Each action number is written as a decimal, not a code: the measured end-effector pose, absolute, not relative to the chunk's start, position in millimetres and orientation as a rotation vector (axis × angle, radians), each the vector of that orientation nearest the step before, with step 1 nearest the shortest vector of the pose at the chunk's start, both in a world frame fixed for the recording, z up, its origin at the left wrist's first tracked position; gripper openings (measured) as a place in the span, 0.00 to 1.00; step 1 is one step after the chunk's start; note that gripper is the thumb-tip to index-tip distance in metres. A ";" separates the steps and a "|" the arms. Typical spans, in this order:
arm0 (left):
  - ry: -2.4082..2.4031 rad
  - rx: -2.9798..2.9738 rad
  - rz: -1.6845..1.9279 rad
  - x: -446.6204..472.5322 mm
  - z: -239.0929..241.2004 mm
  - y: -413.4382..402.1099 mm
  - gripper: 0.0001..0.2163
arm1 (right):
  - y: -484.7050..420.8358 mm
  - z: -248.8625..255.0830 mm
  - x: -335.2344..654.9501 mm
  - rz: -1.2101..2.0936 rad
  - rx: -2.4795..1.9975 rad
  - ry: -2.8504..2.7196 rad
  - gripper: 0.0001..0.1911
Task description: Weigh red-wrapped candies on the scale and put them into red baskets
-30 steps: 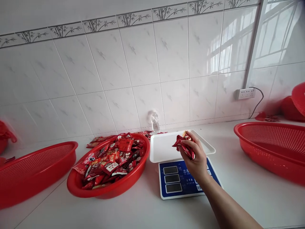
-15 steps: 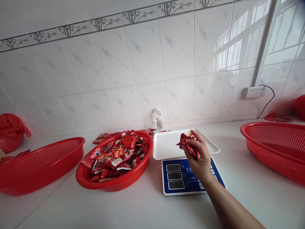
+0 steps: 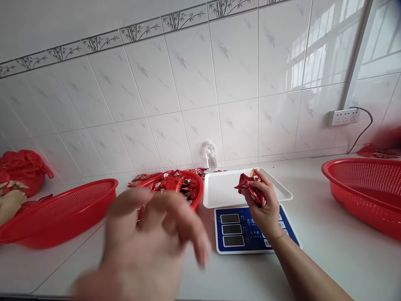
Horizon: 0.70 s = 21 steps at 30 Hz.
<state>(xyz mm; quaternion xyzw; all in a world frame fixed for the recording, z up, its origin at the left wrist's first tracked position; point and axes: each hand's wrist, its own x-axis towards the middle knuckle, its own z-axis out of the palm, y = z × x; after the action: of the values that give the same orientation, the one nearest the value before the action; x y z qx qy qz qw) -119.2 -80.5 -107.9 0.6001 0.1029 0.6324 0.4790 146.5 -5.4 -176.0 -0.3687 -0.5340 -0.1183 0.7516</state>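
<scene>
My right hand (image 3: 265,202) is closed around several small red snack packets (image 3: 250,188), held above the white tray (image 3: 219,190) of a digital scale. The scale's blue panel (image 3: 247,232) with dark displays lies partly under my wrist. Blurred and close to the camera, my left hand (image 3: 150,242) has its fingers bent and apart, with nothing seen in it. Behind it, and partly hidden by it, is a red oval basket (image 3: 199,188) heaped with red packets (image 3: 171,182).
A red basket (image 3: 106,196) stands left and another red basket (image 3: 347,196) right. Along the wall are a clear bottle (image 3: 211,156) and loose packets (image 3: 144,179). A red plastic bag (image 3: 25,169) sits far left, near a pale shape (image 3: 11,205) I cannot make out. A socket strip (image 3: 344,117) is on the wall.
My left hand has come into view in front of the packet basket. My right hand still holds the packets over the scale. The view has shifted slightly.
</scene>
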 end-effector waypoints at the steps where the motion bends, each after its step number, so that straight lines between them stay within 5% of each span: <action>1: 0.307 1.518 1.522 -104.9 -87.3 -72.1 0.17 | -6.3 -175.4 145.6 -0.252 -0.804 -1.158 0.12; 5: 0.555 1.961 1.171 -56.5 -49.7 -42.0 0.23 | -16.9 -174.9 134.0 -0.080 -0.732 -1.141 0.11; 8: 0.610 2.247 0.885 -38.8 -67.4 -28.4 0.39 | -27.8 -176.1 118.9 0.244 -0.671 -1.187 0.14; 11: 0.578 2.318 0.845 -31.0 -86.4 -19.1 0.45 | -30.4 -171.4 104.7 0.500 -0.687 -1.188 0.20; 21: 0.690 2.327 0.977 -74.3 -71.5 -0.4 0.24 | -7.8 -133.0 60.8 1.014 -0.582 -1.250 0.30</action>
<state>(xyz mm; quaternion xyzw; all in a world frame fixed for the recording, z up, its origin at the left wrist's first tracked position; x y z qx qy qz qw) -74.3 -0.4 -71.5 0.8589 0.2546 0.3605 0.2597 60.8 -7.8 -133.0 -0.2568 -0.5514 0.4472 0.6558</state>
